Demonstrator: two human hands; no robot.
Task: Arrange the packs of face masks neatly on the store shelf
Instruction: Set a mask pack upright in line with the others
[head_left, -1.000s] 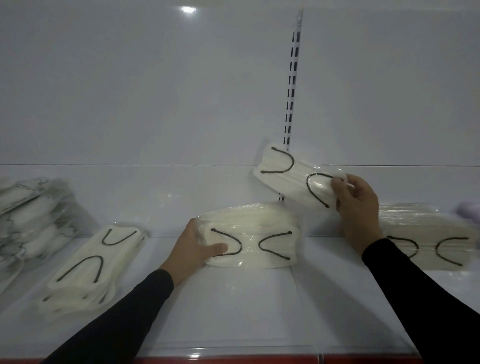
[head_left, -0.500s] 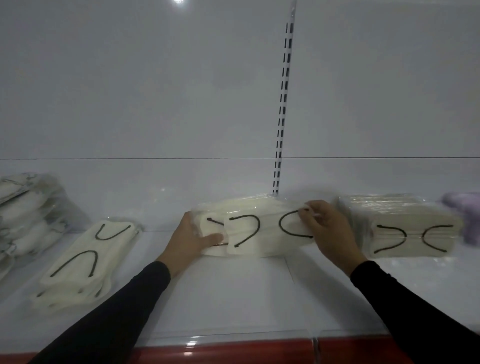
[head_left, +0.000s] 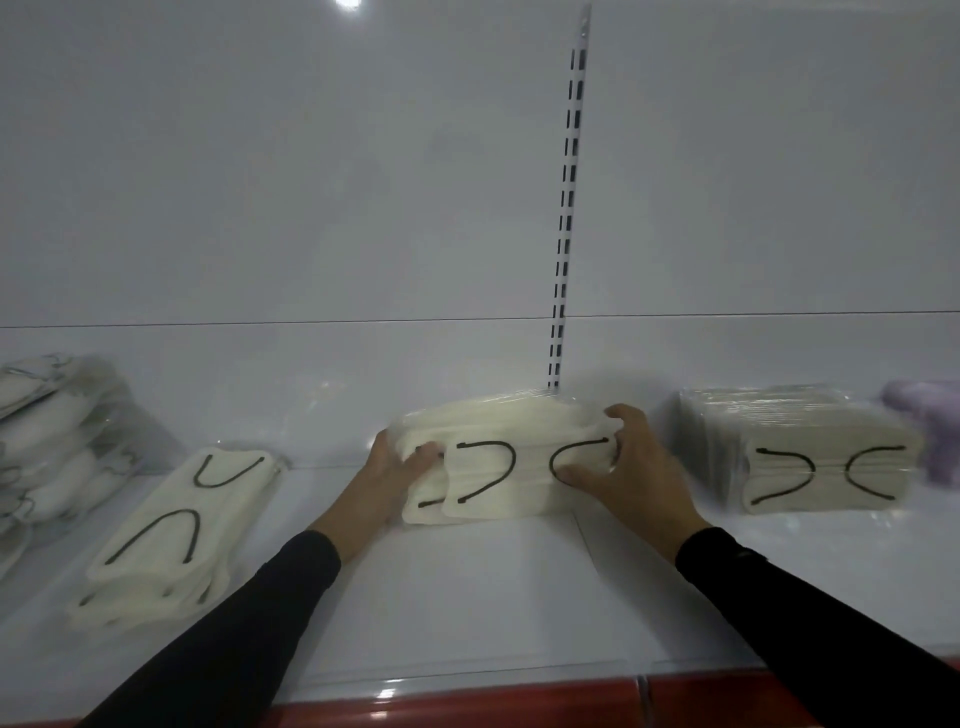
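Both hands clamp the middle stack of mask packs (head_left: 498, 467) on the shelf (head_left: 467, 597): left hand (head_left: 387, 475) at its left end, right hand (head_left: 621, 475) curled over its right end.

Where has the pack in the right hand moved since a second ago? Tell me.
Yes. The right hand brought the pack down from the slotted upright onto the middle stack.

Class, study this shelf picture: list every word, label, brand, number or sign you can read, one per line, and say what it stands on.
None: no readable text appears anywhere in the picture.
Middle stack of mask packs, held by both hands: only black ear loops, no print visible.
Right stack of mask packs: blurred, no lettering shows.
Tilted stack at the left: no lettering.
Red shelf edge strip: no price tags or numbers.
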